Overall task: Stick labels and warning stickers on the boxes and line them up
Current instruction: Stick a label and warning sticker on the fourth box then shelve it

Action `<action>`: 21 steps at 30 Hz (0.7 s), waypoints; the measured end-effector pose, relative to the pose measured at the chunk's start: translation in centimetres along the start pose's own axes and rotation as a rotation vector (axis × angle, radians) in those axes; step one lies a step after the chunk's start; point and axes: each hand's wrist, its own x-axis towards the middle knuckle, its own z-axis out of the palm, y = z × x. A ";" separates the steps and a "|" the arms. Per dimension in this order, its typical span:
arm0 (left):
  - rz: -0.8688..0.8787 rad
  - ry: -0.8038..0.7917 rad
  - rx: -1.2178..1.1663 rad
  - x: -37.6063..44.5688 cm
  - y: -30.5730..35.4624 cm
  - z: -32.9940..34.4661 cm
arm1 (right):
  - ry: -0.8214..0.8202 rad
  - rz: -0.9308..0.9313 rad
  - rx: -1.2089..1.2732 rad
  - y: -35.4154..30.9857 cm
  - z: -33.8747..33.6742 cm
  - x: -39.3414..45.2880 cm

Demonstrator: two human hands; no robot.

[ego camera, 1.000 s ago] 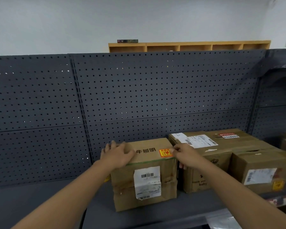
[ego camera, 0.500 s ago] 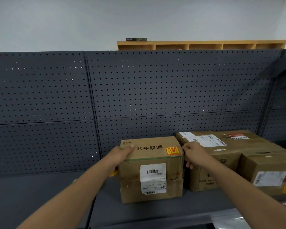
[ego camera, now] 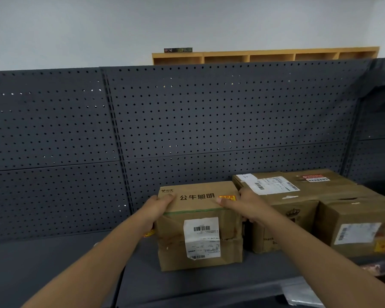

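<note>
Pegboard point(ego camera: 53, 134) in dark grey fills the left of what we see, above a long stretch of bare grey shelf point(ego camera: 42, 263) running in from the left edge. Our left hand point(ego camera: 158, 207) grips the upper left corner of the cardboard box point(ego camera: 198, 223), thumb on the lid, the other fingers hidden down its left side. A scrap of yellow sticker point(ego camera: 149, 234) peeks out beneath that wrist; we cannot read it. The box stands on the shelf, set back from the front lip, with a white barcode label point(ego camera: 201, 240) on its front face, its small print too blurred to make out. On the lid, an orange warning sticker point(ego camera: 228, 197) is partly covered by our right hand point(ego camera: 242, 203), which holds the upper right corner, thumb lying across the top and fingers curled down into the narrow dark gap beside the next box.

That second box point(ego camera: 282, 210) sits just to the right, close but with a slit between them, and carries a white shipping label point(ego camera: 273, 184) and a red-and-white sticker point(ego camera: 316, 177) on top. A third box point(ego camera: 360, 230) stands against it further right, its front label point(ego camera: 357, 233) smeared, and an orange sticker point(ego camera: 382, 246) near the lower corner. At bottom right a pale plastic sheet point(ego camera: 302, 294) is cut off by the frame. A wooden cubby shelf point(ego camera: 265, 56) shows above the pegboard, its lower part hidden.
</note>
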 end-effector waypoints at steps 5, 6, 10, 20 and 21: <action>0.017 0.011 0.003 -0.1 -0.1 0.3 | -0.020 -0.001 0.080 0.3 -0.1 0.5; 0.014 0.009 0.000 -0.2 -0.1 0.3 | -0.021 -0.005 0.061 0.4 -0.1 0.4; -0.023 -0.011 -0.036 -0.4 0.1 0.0 | 0.037 0.018 0.026 0.9 0.3 0.8; -0.167 -0.098 -0.193 -0.7 -0.1 -0.2 | 0.088 0.105 0.257 0.9 1.0 2.2; -0.166 -0.101 -0.190 -0.6 -0.2 -0.3 | 0.094 0.098 0.278 1.0 1.1 2.3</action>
